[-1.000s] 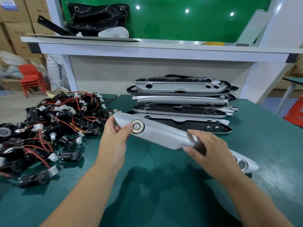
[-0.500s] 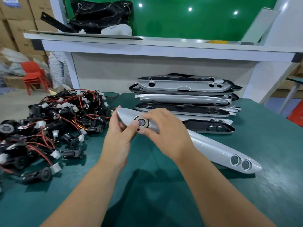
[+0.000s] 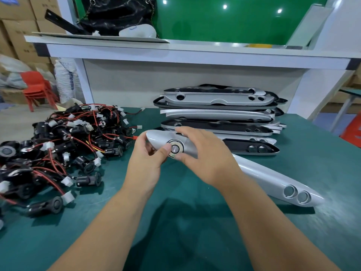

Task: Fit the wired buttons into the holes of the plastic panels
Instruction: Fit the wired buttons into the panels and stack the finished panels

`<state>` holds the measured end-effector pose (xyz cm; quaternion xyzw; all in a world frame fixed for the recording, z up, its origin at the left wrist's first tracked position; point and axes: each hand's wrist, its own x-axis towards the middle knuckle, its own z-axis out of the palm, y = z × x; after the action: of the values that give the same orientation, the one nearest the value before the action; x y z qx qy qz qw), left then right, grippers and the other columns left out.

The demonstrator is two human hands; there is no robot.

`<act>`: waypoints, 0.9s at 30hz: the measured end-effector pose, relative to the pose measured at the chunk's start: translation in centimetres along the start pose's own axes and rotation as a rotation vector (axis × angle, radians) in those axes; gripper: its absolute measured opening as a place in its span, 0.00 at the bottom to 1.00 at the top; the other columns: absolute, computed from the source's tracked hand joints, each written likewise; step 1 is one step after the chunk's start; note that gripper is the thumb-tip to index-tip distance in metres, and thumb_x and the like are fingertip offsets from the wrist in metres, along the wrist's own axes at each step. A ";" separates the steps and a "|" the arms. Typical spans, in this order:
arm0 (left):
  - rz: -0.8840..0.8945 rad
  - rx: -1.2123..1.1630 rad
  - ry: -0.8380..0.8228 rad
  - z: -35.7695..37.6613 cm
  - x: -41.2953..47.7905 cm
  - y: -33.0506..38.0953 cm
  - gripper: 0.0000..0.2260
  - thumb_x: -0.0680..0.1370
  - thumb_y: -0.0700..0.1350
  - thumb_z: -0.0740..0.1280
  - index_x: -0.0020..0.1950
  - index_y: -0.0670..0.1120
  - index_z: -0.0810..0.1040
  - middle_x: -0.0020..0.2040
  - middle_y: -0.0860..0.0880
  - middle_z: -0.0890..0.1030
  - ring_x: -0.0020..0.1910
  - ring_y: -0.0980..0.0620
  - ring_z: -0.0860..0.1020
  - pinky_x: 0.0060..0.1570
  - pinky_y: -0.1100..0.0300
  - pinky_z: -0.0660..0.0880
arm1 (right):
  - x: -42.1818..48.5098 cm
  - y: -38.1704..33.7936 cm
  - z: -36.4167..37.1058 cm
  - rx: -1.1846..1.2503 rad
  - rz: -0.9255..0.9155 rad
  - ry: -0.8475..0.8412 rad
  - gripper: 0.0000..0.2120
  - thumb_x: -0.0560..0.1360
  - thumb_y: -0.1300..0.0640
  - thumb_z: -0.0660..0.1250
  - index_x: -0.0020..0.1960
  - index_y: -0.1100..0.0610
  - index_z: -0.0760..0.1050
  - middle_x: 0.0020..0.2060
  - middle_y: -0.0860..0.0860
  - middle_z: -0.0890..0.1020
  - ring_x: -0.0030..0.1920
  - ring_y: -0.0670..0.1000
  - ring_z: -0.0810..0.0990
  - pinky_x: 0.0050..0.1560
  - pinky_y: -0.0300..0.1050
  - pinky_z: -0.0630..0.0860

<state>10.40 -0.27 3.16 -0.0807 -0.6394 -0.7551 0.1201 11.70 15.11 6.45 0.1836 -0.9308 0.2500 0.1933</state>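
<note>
Silver panel is lying slanted across the green table, with the left end up in my hands and the right end low over the mat. Its left hole is holding a button. The two holes at the right end are just showing grey, can't tell more. My right hand is covering the panel's middle, and my left fingers are hiding behind it. My left hand is gripping the tip with the thumb on the button's rim, and my right hand is clasping the panel right beside it. Wired buttons are heaping up to the left, with stacked panels sitting behind.

black handbag on white shelf; red chair at left
</note>
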 end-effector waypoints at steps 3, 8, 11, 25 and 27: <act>-0.037 0.059 0.033 0.0 0.0 -0.3 0.14 0.73 0.41 0.71 0.56 0.50 0.73 0.54 0.47 0.82 0.55 0.48 0.79 0.62 0.43 0.73 | 0.0 0.6 0.0 0.027 0.134 -0.066 0.29 0.71 0.38 0.66 0.70 0.41 0.63 0.61 0.45 0.74 0.63 0.49 0.68 0.63 0.46 0.64; -0.095 0.224 0.055 0.4 -0.1 -0.6 0.19 0.65 0.55 0.71 0.52 0.51 0.73 0.50 0.51 0.83 0.53 0.50 0.80 0.59 0.44 0.74 | -0.2 1.3 0.5 -0.223 0.261 -0.131 0.29 0.66 0.26 0.60 0.55 0.46 0.69 0.48 0.45 0.74 0.51 0.51 0.71 0.50 0.48 0.63; -0.128 0.254 0.041 0.2 0.1 -0.7 0.19 0.65 0.55 0.71 0.52 0.50 0.73 0.50 0.49 0.82 0.53 0.48 0.80 0.59 0.43 0.75 | -0.3 1.3 0.7 -0.198 0.257 -0.128 0.25 0.66 0.26 0.60 0.51 0.45 0.68 0.46 0.44 0.73 0.51 0.50 0.71 0.49 0.48 0.62; -0.104 0.506 0.093 0.2 0.1 -0.8 0.14 0.74 0.52 0.70 0.47 0.47 0.69 0.43 0.49 0.78 0.41 0.50 0.76 0.34 0.58 0.67 | 0.0 0.8 1.0 -0.115 0.344 -0.104 0.24 0.65 0.29 0.63 0.48 0.47 0.71 0.45 0.44 0.76 0.48 0.50 0.74 0.53 0.49 0.68; -0.102 0.524 0.107 0.3 0.0 -0.7 0.14 0.74 0.52 0.70 0.47 0.46 0.69 0.42 0.49 0.78 0.38 0.52 0.75 0.32 0.59 0.65 | 0.1 0.8 1.0 -0.100 0.360 -0.115 0.24 0.64 0.29 0.64 0.48 0.47 0.71 0.45 0.44 0.76 0.47 0.50 0.75 0.52 0.50 0.70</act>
<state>10.20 0.17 2.53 0.0255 -0.8090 -0.5722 0.1321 11.06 15.19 5.42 0.0184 -0.9694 0.2230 0.1006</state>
